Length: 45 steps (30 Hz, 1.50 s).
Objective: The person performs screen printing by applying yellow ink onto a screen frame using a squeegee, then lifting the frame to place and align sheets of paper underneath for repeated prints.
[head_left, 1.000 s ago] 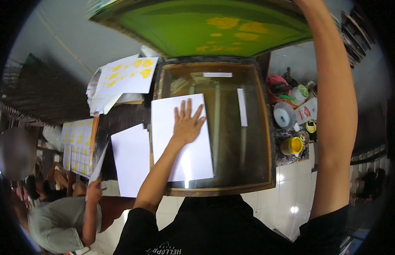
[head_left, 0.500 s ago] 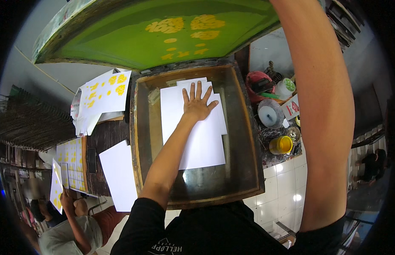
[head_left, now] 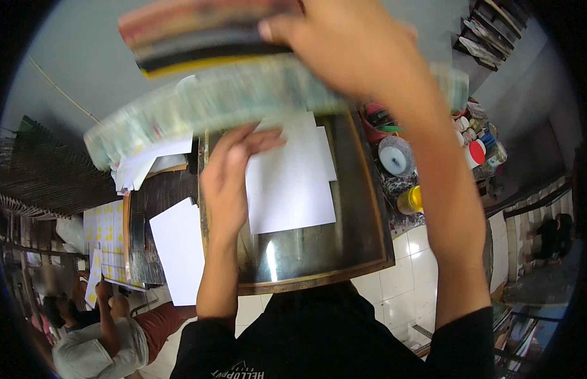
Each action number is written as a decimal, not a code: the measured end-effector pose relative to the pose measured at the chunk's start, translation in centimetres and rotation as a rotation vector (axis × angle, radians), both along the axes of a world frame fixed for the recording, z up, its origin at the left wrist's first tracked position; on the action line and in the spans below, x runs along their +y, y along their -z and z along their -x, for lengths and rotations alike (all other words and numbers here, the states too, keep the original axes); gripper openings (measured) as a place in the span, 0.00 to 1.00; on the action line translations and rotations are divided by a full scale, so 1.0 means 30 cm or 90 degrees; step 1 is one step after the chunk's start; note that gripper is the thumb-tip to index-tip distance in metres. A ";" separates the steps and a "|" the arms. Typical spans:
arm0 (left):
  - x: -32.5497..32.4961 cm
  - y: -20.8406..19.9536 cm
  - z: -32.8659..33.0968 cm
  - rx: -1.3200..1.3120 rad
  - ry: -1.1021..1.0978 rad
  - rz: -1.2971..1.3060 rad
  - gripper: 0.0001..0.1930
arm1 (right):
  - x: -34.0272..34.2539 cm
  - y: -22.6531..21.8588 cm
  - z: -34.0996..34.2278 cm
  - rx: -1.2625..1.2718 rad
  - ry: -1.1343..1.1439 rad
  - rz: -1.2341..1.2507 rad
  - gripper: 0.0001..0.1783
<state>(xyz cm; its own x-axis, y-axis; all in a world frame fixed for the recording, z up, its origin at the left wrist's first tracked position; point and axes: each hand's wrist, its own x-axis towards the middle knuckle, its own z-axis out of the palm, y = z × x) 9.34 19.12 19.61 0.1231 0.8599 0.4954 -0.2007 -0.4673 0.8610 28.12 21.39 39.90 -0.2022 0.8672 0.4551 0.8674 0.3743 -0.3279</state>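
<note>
My right hand (head_left: 347,47), blurred by motion, grips a squeegee (head_left: 205,35) with a wooden handle and a dark blade whose lower edge is yellow. Just below it, the screen-printing frame (head_left: 211,104) appears nearly edge-on, smeared by motion, with a pale, ink-stained side. White paper (head_left: 290,189) lies on the glass-topped table (head_left: 359,246), its far end hidden by the frame. Over the paper's left edge hovers my left hand (head_left: 229,167), its fingers loosely stretched, apart and holding nothing. The mesh of the frame is out of sight.
More white sheets (head_left: 176,246) lie left of the glass, near printed sheets (head_left: 132,170). To the right stand a yellow ink tub (head_left: 410,200), a round container (head_left: 394,156) and several jars. Another person (head_left: 110,341) sits at lower left, holding a printed sheet.
The raised green screen has swung down to nearly edge-on. My left hand has lifted off the paper and moved left. My right hand has come into view with the squeegee.
</note>
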 end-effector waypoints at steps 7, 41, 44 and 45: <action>-0.524 0.231 0.217 -0.070 0.151 0.566 0.16 | -0.290 0.581 -0.006 0.075 -0.089 0.010 0.35; -0.589 0.498 0.227 -0.285 0.059 0.977 0.13 | 0.660 1.024 -0.014 -0.218 -0.050 -0.026 0.30; -0.612 0.533 0.240 -0.339 0.125 0.913 0.15 | 0.752 0.997 -0.031 -0.216 -0.053 0.082 0.31; -0.617 0.544 0.246 -0.318 0.136 0.916 0.20 | 0.773 0.983 -0.038 -0.212 -0.063 0.128 0.30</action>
<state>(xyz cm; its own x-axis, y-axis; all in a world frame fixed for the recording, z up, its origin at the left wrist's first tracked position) 1.95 0.61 3.30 0.3825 0.6194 -0.6856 -0.5494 0.7491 0.3702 29.25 44.57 10.40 -0.3967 0.9013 0.1741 0.9016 0.4182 -0.1105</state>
